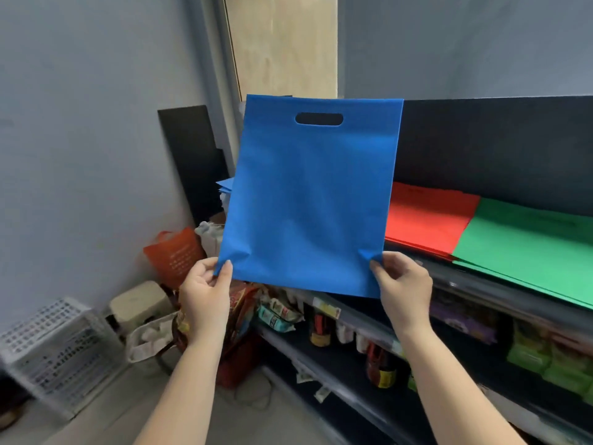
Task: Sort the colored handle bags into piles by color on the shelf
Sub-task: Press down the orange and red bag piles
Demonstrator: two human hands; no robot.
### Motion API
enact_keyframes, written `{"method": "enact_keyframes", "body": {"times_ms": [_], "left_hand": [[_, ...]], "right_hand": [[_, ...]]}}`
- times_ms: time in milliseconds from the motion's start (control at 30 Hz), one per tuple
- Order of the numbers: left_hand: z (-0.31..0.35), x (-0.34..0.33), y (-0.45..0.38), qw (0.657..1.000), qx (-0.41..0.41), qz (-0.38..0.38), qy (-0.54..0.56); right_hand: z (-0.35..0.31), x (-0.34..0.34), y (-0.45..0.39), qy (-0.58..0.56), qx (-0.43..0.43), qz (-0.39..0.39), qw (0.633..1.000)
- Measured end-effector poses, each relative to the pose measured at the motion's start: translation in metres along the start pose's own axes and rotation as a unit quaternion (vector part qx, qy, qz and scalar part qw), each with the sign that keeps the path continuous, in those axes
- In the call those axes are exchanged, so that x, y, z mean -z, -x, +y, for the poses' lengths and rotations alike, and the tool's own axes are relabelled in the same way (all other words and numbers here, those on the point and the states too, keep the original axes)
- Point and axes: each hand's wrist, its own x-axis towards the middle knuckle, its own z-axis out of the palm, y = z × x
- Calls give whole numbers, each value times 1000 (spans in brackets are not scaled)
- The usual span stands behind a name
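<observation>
Two bare forearms are seen, reaching up from the lower edge of the view. No sleeves are worn on the parts shown; both arms are uncovered from the frame edge to the wrist. The left hand [205, 289] and the right hand [406, 285] are ungloved. Short, unpainted nails are seen on the fingers.

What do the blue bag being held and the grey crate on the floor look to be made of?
Blue bag: probably non-woven fabric, matte; it hangs flat with soft creases at the pinched corners and a die-cut handle slot. Grey crate: apparently rigid moulded plastic, with perforated lattice walls.
</observation>
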Motion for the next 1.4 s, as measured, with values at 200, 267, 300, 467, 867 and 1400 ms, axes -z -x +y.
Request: {"method": "enact_keyframes", "body": {"times_ms": [200, 267, 300, 467, 867, 1400], "left_hand": [[-32, 27, -69, 999, 32, 1, 13], [-43, 31, -91, 999, 32, 8, 0], [-49, 32, -102, 999, 34, 12, -6], [-76, 26, -164, 999, 40, 27, -5], [-131, -35, -334, 1000, -23, 17, -8], [-195, -150, -478, 960, -149, -211, -104]], "right_hand": [[-4, -81, -20, -21, 11, -8, 1000], [-5, -106, -28, -27, 14, -12, 999], [-5, -118, -33, -30, 12, -18, 999], [0, -179, -66, -42, 29, -24, 998], [13, -311, -186, 23, 113, 16, 993], [31, -372, -253, 309, 3, 88, 947]]}}
